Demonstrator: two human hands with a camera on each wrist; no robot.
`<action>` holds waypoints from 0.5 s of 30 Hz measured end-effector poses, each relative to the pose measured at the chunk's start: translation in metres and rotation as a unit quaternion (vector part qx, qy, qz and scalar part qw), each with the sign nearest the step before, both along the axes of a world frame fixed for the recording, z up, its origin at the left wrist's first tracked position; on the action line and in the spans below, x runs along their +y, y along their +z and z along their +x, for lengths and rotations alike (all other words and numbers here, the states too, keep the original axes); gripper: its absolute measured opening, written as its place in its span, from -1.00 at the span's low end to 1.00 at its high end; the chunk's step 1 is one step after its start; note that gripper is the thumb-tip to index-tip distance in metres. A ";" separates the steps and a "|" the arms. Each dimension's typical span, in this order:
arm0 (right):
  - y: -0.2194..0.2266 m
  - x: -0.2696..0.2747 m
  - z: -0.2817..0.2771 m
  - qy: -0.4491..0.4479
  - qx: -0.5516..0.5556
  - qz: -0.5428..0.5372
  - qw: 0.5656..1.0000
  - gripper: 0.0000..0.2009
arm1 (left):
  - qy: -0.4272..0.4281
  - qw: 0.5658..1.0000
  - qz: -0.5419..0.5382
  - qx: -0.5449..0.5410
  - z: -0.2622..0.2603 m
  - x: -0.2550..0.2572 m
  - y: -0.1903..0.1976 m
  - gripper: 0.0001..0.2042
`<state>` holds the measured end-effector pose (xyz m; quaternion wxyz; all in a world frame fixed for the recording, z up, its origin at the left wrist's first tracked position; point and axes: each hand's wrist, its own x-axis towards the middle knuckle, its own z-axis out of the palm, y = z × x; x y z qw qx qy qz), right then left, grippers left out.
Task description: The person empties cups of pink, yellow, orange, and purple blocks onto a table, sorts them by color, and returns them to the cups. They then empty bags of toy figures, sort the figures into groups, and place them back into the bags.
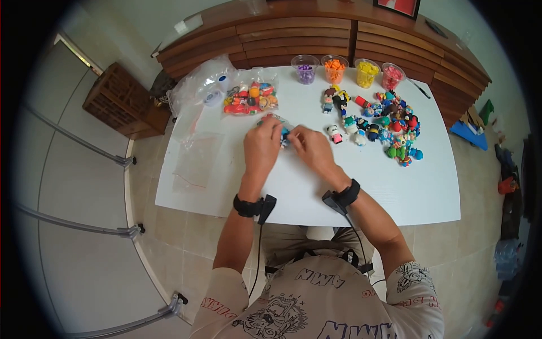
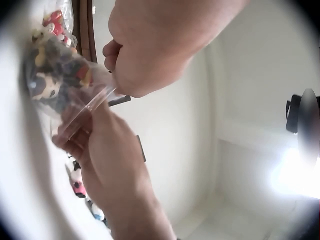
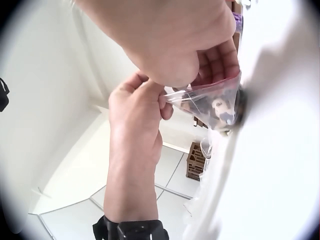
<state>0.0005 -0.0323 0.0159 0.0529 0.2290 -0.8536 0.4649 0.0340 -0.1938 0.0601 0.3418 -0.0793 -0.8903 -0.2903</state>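
Two hands worked at one mouth of plastic: your left hand and your right hand were close together, each with its fingers curled in, pinching the film at the rim of a clear bag. That bag appeared to rest on the tabletop, a little left of its middle and closer to the far edge than to the near one, with toy figures inside. The likeliest trouble was a slip: the film looked slick, and if one pinch gave way, the bag could have sagged or tipped and let figures roll out. Pulling your hands hard apart might have stretched or split the rim, and a figure riding high could have snagged there. A push toward the far edge might have knocked the filled bag, and a wide swing toward the right edge the loose figures. In the head view your hands covered most of the bag, so its contents could not be counted; the wrist views were hazy, and you could not tell from them whether the mouth was sealed or parted. Near the left edge, the flat bags almost vanished against the white.
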 end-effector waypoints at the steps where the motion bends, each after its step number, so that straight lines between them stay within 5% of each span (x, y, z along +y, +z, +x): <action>1: 0.001 0.006 0.001 -0.058 0.055 0.037 0.996 -0.73 | -0.010 0.998 0.039 -0.042 -0.002 -0.005 0.004 -0.94; 7: -0.018 0.022 -0.019 -0.016 0.036 0.036 0.999 -0.77 | -0.060 0.994 0.047 -0.076 -0.008 -0.006 0.008 -0.91; 9: -0.010 0.022 -0.027 0.013 0.044 0.042 0.998 -0.80 | -0.074 0.994 0.045 -0.069 -0.011 -0.006 0.013 -0.90; 12: 0.011 0.028 -0.034 -0.060 -0.027 -0.050 0.997 -0.82 | -0.059 0.991 0.060 -0.100 -0.010 -0.010 0.019 -0.90; 15: 0.041 0.027 -0.047 -0.009 0.023 -0.058 0.998 -0.81 | -0.026 0.989 0.107 -0.102 -0.015 -0.013 0.030 -0.91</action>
